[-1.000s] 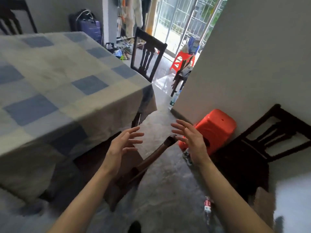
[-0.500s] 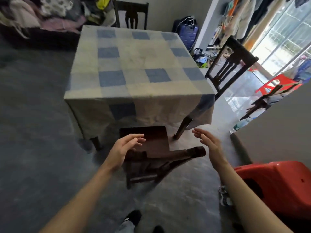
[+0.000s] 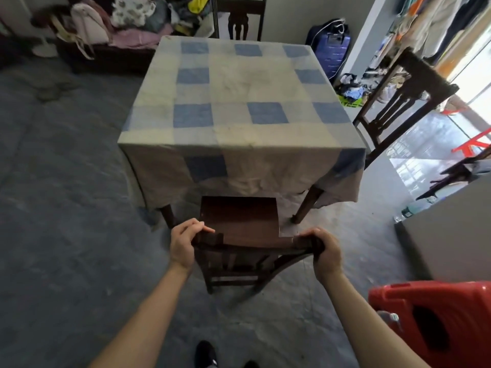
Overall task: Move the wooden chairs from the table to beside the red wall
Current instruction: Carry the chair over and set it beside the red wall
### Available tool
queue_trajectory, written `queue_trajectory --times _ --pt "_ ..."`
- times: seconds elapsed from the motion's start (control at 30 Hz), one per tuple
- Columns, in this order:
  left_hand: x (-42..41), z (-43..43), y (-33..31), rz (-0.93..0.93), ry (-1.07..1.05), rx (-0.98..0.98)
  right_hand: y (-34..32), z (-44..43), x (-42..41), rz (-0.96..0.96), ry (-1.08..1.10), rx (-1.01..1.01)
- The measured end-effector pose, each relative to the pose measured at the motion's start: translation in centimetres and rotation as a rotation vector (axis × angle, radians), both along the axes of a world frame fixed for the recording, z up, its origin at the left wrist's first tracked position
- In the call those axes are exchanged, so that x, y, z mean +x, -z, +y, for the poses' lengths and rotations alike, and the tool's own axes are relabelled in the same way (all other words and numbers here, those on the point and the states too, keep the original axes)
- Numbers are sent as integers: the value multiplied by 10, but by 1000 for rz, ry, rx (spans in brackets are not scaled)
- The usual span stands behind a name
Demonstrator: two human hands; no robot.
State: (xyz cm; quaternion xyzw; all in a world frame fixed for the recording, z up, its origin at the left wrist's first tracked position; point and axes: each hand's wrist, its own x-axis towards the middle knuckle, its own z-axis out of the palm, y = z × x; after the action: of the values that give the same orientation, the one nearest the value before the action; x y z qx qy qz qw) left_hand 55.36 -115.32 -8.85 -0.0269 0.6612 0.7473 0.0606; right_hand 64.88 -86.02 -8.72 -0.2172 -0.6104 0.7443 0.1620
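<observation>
The dark wooden chair (image 3: 239, 221) sits at the near side of the counter (image 3: 239, 83). Its flat seat points at the counter, and the front of the seat goes just under the hanging edge of the cloth (image 3: 265, 168). The chair's back is closest to the person. The wood is dark brown and a bit shiny. There are thin bars in the back, and the legs go down to the grey floor (image 3: 66, 181). I cannot tell if the legs press on the floor or are lifted a little.

Both hands hold the top bar of the chair's back. The left hand (image 3: 183, 244) is curled round the left end, with its fingers over the top. The right hand (image 3: 325, 251) is wrapped tight round the right end.

The counter is square, and the cloth on it has blue and cream squares. One counter leg (image 3: 305, 205) shows beside the seat on the right. A second dark chair (image 3: 401, 94) stands at the counter's right side, and a third chair (image 3: 240, 17) stands at the far side.

A red plastic stool (image 3: 430, 314) is low on the right, close to the person. A grey wall (image 3: 451, 235) rises just past it. A blue suitcase (image 3: 330, 49) stands by the far wall, and a heap of clothes (image 3: 127, 19) lies at the far left.
</observation>
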Motion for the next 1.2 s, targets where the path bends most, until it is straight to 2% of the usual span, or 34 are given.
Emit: queue_trajectory --times 0.17,0.47,0.8,1.0,1.2 --pt "7 -10 -9 22 -157 86 -16 -17 -6 68 15 -64" --pt "50 -111 -75 -9 -559 356 -103 -119 -64 65 -310 -5" --pt "108 -281 -144 126 -1002 308 -147 -323 -120 137 -689 -38" --pt "93 -386 -182 266 -1226 261 -183 -460 -177 163 -863 -100" --pt "45 -521 -205 338 -1345 173 -209 -624 -256 236 -1011 -155"
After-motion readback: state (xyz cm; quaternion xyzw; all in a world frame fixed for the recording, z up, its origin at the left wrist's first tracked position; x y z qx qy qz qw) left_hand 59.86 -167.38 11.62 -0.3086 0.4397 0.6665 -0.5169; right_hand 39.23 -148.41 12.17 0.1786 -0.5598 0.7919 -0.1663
